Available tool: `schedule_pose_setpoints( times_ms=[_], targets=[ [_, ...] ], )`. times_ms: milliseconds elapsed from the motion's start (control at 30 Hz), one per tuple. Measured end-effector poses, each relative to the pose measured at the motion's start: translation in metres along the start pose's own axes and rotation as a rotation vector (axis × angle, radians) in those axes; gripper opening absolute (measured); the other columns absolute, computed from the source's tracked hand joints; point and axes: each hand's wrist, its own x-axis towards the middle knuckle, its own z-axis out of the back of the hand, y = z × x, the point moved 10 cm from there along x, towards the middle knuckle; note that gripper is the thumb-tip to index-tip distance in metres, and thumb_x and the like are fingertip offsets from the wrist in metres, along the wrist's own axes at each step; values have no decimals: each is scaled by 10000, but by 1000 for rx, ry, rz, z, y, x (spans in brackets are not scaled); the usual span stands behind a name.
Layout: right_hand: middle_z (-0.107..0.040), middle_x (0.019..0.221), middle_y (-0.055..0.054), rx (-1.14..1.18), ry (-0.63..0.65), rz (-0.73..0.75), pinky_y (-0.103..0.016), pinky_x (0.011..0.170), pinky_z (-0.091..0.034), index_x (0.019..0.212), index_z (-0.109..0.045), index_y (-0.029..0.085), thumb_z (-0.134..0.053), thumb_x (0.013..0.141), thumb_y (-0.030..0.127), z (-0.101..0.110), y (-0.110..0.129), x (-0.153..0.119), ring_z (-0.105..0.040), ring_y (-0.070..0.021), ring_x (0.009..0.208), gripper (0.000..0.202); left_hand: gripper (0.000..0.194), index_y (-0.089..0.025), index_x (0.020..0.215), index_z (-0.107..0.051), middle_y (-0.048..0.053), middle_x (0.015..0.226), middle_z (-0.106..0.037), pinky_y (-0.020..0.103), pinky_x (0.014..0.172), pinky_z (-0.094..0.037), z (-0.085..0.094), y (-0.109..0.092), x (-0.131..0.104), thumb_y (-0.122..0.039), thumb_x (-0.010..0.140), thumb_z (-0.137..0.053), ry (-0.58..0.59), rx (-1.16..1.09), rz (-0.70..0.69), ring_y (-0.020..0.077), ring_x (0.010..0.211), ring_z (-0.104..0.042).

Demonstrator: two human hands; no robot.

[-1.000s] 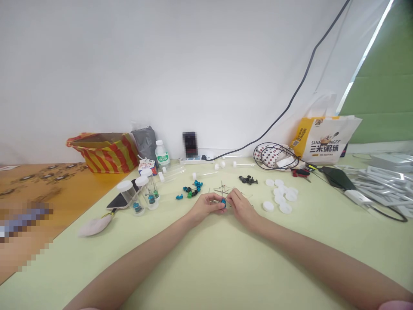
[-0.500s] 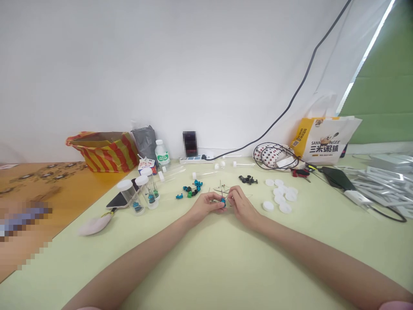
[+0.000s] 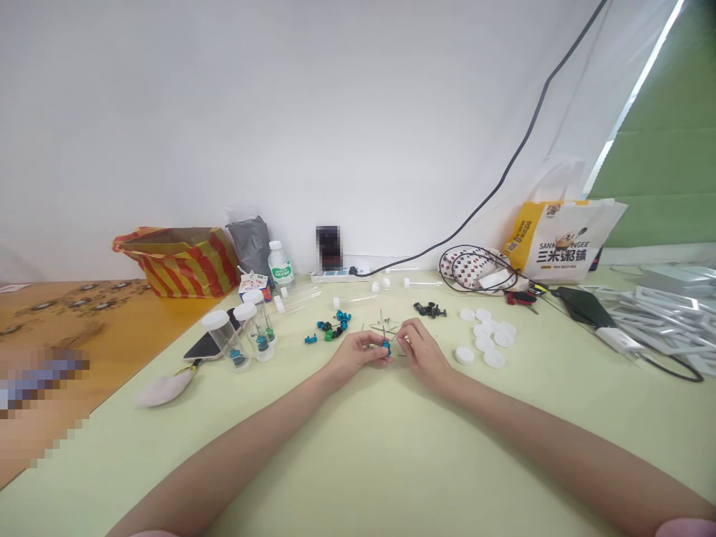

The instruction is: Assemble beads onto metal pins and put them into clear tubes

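My left hand [image 3: 356,356] pinches a small glossy blue piece [image 3: 385,347] between thumb and fingers, low over the table. Thin rods [image 3: 382,322] stick up from the blue piece. Close by on the right, the fingertips of my right hand [image 3: 424,353] are pressed together on a thin rod [image 3: 394,335], angled toward the blue piece; whether it touches the piece I cannot tell. Beyond both hands lie more thin sticks and tiny bits. A cluster of blue, green and black pieces [image 3: 334,326] rests to the left, and a pile of black pieces [image 3: 430,309] to the right.
Clear tubes with white caps [image 3: 224,341] stand at left beside a phone [image 3: 203,348]. Round white lids [image 3: 485,328] are scattered right. Farther back are a bottle [image 3: 280,265], empty tubes [image 3: 361,301], a cable [image 3: 500,179], a paper bag [image 3: 559,246] and white frames [image 3: 671,313].
My right hand has shifted very slightly and the thin rod in its fingers is steeper. My left hand still holds the blue piece in nearly the same place.
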Motion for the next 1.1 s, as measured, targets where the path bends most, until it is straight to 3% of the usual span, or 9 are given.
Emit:
schedule_pose_setpoints(
  times_ms=[1100],
  targets=[
    [-508, 944, -84, -173, 52, 32, -323, 726, -395, 854, -490, 190, -329, 904, 181, -10, 1, -1, -515, -185, 840, 169, 337, -108, 832, -605, 42, 756, -672, 328, 739, -521, -1, 0, 0, -276, 584, -759, 25, 15, -13, 181, 702, -666]
  ],
)
